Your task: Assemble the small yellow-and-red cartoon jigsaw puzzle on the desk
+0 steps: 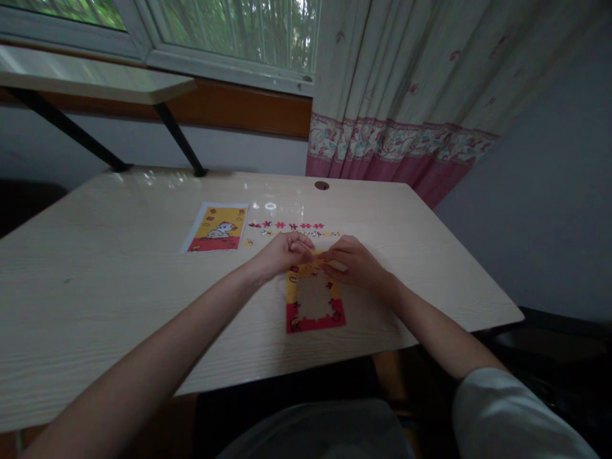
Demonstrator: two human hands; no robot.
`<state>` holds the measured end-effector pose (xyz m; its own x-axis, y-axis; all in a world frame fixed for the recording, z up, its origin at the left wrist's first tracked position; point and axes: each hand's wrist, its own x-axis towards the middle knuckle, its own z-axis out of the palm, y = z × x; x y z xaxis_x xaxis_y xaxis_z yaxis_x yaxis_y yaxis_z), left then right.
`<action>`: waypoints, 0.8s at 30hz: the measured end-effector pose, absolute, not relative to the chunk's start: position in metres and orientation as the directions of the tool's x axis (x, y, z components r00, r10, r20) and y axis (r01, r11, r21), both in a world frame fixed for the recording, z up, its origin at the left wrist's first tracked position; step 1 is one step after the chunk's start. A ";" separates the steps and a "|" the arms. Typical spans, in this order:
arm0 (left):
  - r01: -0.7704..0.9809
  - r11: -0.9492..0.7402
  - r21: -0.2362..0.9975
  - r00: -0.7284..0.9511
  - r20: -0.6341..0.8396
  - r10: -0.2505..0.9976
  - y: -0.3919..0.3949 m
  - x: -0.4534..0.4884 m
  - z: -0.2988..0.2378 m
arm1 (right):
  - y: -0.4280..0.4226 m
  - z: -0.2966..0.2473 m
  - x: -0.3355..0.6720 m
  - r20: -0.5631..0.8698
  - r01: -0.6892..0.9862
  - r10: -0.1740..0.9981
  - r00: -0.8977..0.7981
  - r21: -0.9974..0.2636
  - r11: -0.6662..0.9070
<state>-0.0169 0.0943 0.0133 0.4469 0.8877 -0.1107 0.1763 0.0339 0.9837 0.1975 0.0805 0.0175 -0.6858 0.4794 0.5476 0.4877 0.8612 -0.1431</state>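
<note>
A jigsaw puzzle frame (314, 315) in yellow and red lies on the pale wooden table (119, 268), its border joined and its middle bare. My left hand (283, 251) and my right hand (351, 260) meet at the frame's top edge, fingers curled and pinched over a small yellow puzzle piece (319, 255). Which hand carries the piece I cannot make out. Just beyond my hands, several loose red and yellow pieces (289, 226) lie in a row.
A reference picture card (217, 227) with a white animal on yellow and red lies left of the loose pieces. A cable hole (322, 185) sits near the table's far edge. A flowered curtain (406, 95) hangs at the back right, a window shelf (95, 80) at back left.
</note>
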 end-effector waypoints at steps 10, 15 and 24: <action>0.485 -0.758 0.435 0.739 0.260 0.622 0.090 -0.045 0.012 | 0.082 0.016 0.211 0.327 0.493 0.556 -0.764 -0.260 0.831; 0.471 -0.792 0.387 0.767 0.264 0.585 0.089 -0.045 0.009 | 0.083 0.013 0.208 0.317 0.497 0.537 -0.781 -0.205 0.843; 0.458 -0.823 0.336 0.786 0.278 0.552 0.087 -0.039 -0.001 | 0.080 0.019 0.207 0.288 0.519 0.548 -0.786 -0.176 0.837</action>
<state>-0.0387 0.0866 -0.0009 0.7865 0.5517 0.2777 0.4583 -0.8227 0.3364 0.2068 0.0800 0.0191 -0.7856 0.5476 0.2880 0.5185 0.8367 -0.1764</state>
